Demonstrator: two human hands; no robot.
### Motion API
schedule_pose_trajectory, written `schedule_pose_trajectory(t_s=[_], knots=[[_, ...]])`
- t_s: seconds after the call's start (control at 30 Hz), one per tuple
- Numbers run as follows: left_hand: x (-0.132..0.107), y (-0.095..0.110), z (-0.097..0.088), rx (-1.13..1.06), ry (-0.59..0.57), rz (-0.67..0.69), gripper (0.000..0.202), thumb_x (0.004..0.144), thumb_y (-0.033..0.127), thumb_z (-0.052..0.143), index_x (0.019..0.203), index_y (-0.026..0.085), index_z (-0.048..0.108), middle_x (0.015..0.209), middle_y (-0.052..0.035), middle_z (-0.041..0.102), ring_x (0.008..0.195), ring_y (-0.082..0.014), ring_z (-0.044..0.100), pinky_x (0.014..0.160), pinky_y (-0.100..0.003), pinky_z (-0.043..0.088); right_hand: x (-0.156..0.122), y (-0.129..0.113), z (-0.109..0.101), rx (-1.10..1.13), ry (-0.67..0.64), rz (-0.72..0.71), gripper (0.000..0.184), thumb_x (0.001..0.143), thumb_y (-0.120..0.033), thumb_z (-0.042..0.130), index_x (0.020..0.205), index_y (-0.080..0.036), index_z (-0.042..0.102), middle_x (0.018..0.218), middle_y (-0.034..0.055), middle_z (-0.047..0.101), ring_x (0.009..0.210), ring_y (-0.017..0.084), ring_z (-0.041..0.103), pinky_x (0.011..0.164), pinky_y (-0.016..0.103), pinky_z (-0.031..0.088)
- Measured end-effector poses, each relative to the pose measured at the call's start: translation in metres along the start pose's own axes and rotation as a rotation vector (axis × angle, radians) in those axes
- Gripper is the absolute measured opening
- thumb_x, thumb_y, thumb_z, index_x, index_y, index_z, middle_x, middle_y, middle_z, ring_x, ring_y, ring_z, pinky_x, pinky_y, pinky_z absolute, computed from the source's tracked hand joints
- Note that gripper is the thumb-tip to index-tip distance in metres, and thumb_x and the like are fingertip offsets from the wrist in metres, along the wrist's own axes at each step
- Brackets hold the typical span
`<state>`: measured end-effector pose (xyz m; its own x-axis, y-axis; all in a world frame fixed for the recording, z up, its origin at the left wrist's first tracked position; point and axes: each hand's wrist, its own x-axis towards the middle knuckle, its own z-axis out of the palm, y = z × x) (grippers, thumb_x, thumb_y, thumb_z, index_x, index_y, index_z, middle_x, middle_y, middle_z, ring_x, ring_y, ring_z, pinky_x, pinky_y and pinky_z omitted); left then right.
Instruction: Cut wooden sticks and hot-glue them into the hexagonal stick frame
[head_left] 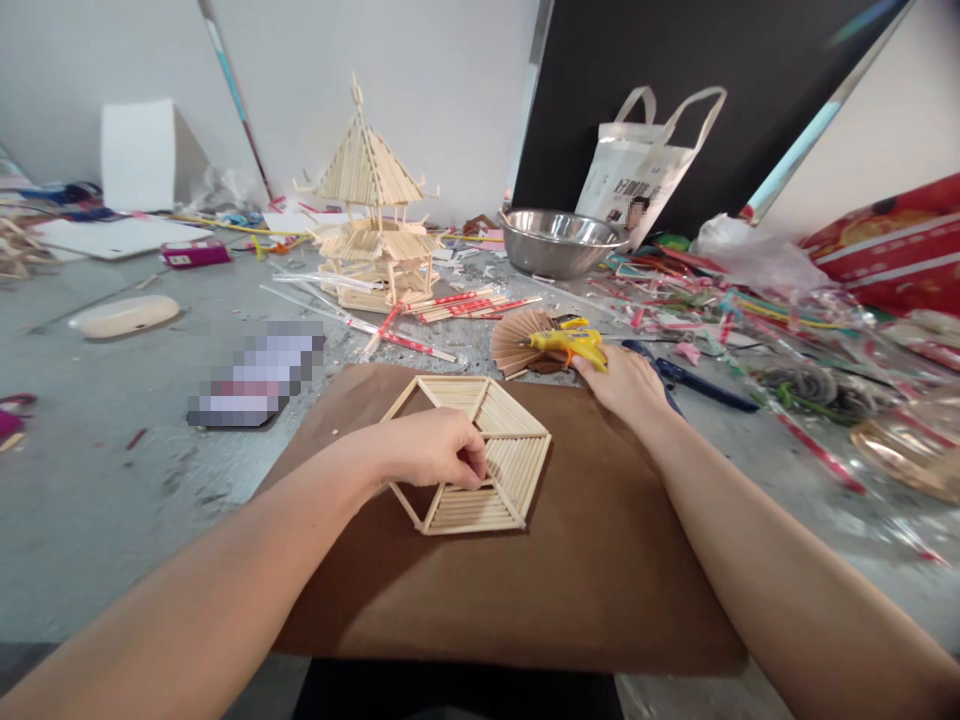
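Observation:
A flat hexagon of wooden sticks (501,430) lies on a brown board (570,560). My left hand (435,448) rests on the hexagon's near left part with its fingers curled and pinched against the sticks. My right hand (626,380) reaches past the board's far edge and closes around a yellow glue gun (568,342), whose nozzle points left. Beside the gun lies a small fan of brown sticks (517,340).
A stick pagoda model (371,215) stands behind the board, with loose red-and-white wrapped sticks (465,303) at its foot. A metal bowl (559,240) and a white tote bag (637,165) sit at the back right. Plastic wrappers (787,310) litter the right side. A phone (255,378) lies left.

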<state>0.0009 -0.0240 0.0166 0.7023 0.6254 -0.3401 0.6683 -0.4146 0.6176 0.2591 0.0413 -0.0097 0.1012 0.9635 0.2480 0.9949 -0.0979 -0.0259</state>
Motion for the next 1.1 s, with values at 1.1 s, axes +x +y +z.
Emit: schedule_pose_trajectory(t_s=[1.1], knots=[[0.0029, -0.0026, 0.0037, 0.076, 0.020, 0.023, 0.016, 0.065, 0.025, 0.055, 0.075, 0.019, 0.066, 0.077, 0.0002, 0.067, 0.067, -0.0107, 0.057, 0.058, -0.019, 0.036, 0.0006, 0.0008, -0.0009, 0.015, -0.031, 0.009, 0.048, 0.077, -0.052, 0.031, 0.097, -0.016, 0.054, 0.096, 0.0124, 0.060, 0.086, 0.025, 0.055, 0.067, 0.031, 0.039]])
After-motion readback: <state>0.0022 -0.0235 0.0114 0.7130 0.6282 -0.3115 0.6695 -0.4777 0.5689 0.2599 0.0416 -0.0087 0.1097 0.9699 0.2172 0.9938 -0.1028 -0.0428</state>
